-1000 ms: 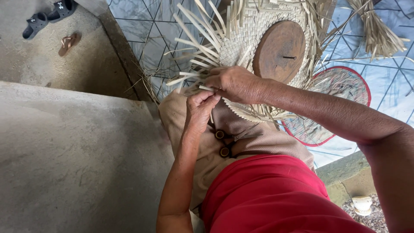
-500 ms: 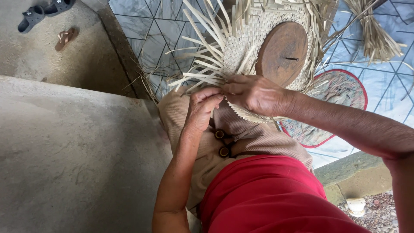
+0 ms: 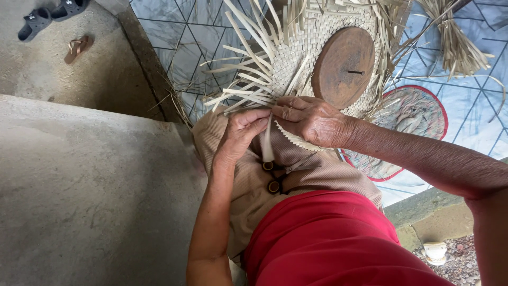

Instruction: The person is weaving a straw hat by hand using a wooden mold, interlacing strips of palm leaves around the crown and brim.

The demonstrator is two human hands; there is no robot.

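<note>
**Straw weaving held at its edge, both hands on the strips**

Across the upper middle of the frame lies one woven straw piece (image 3: 296, 53), resting on the person's lap, with many loose strips fanning out to the left. It looks light and springy: the woven part should bend without breaking, while the free strips look thin, dry and likely to crease or split if folded hard. The firm woven edge seems the safest place to grip. On it sits one round wooden disc (image 3: 344, 66), stiff and probably the heaviest part.

Below the weave, the right hand (image 3: 312, 119) is closed over the edge. The left hand (image 3: 241, 132) pinches one strip (image 3: 268, 143) between thumb and fingers.

Also visible: one bundle of straw (image 3: 455, 37) at upper right, one red-rimmed round mat (image 3: 418, 119), two dark shoes (image 3: 50, 16) and one brown sandal (image 3: 76, 47) at upper left.
</note>
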